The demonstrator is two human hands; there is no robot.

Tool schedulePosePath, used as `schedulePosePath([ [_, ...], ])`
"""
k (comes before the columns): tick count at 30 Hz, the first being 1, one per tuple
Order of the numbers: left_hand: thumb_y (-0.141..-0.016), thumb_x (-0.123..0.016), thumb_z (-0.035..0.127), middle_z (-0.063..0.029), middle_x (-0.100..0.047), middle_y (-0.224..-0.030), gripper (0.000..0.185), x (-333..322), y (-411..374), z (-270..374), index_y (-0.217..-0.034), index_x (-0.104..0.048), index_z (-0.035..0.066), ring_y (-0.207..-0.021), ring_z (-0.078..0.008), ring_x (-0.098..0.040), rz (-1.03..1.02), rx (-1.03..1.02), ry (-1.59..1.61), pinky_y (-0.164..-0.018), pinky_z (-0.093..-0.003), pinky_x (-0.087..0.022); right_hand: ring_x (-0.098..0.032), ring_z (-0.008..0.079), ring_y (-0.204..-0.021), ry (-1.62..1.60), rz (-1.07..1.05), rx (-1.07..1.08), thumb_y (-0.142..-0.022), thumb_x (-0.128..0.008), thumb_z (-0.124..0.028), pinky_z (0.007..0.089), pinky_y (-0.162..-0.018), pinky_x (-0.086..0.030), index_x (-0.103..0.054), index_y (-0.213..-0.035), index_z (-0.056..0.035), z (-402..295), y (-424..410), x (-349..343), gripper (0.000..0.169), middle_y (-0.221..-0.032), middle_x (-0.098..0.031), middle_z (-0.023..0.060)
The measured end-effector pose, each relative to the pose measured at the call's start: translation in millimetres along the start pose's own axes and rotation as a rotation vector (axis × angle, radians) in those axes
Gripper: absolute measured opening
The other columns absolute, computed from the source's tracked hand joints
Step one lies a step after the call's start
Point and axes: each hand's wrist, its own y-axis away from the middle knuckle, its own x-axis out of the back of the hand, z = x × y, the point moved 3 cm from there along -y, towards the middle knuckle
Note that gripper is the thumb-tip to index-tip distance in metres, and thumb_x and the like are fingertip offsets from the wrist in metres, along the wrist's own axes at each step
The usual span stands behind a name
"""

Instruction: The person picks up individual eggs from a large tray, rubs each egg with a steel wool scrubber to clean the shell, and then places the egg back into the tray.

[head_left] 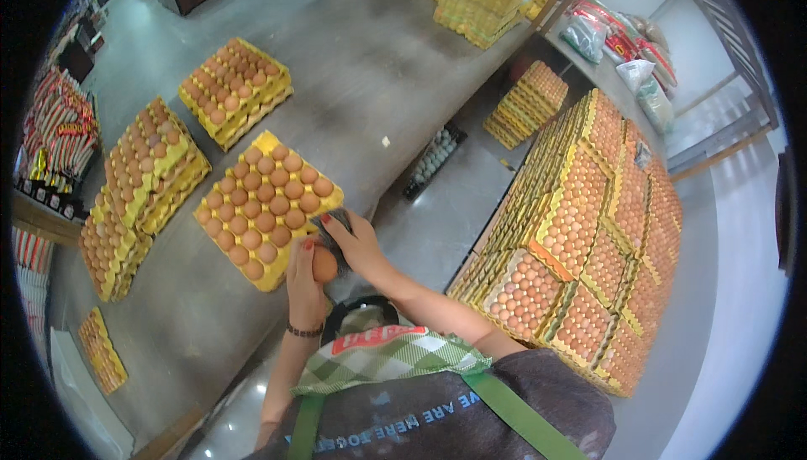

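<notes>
My left hand (305,287) grips a brown egg (325,264) close in front of my body. In my right hand (362,249) is a dark grey pad or cloth (337,228), held right beside that egg; whether the two touch I cannot tell. Just past my hands lies a yellow egg tray (267,145) filled with rows of brown eggs (252,209). Its near right corner, by the hands, shows bare yellow pulp.
The grey table (353,94) bears egg tray stacks to the left (148,170) and beyond (233,88), with yellow trays (479,6) at its far end. Right of the table, a large block of stacked egg trays (580,233) stands near a black crate of pale eggs (435,161).
</notes>
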Motion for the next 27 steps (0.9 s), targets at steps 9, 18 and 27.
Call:
schedulePosePath([
  [9,-0.109,-0.037,0.042,-0.0023,-0.062,-0.119,0.041,41,-28,-3,-0.128,-0.053,0.01,-0.113,-0.0175,-0.061,-0.087,0.313,0.595,-0.095,-0.0354,-0.052,-0.065,0.0337,-0.107,0.222,-0.044,0.502,-0.095,-0.066,-0.029,0.0402,-0.097,-0.049,-0.062,-0.124,-0.0039,-32,30,-71,0.038,-0.113,-0.067,0.0166],
  [18,-0.108,-0.041,0.041,-0.0037,-0.063,-0.118,0.042,107,-39,6,-0.132,-0.054,0.009,-0.108,-0.0179,-0.063,-0.128,0.186,0.437,-0.09,-0.0337,-0.054,-0.065,0.0263,-0.11,0.172,-0.169,0.179,-0.094,-0.067,-0.02,0.0359,-0.099,-0.048,-0.062,-0.122,-0.0041,-33,17,-113,0.033,-0.114,-0.069,0.013],
  [27,-0.108,-0.04,0.031,-0.0028,-0.062,-0.101,0.037,118,-24,27,-0.119,-0.06,0.002,-0.092,-0.0105,-0.061,0.084,0.018,-0.163,-0.079,-0.0271,-0.051,-0.061,0.0298,-0.117,0.078,-0.187,-0.006,-0.09,-0.07,-0.021,0.0388,-0.102,-0.045,-0.061,-0.124,-0.0036,-6,-3,-113,0.039,-0.126,-0.065,0.0163],
])
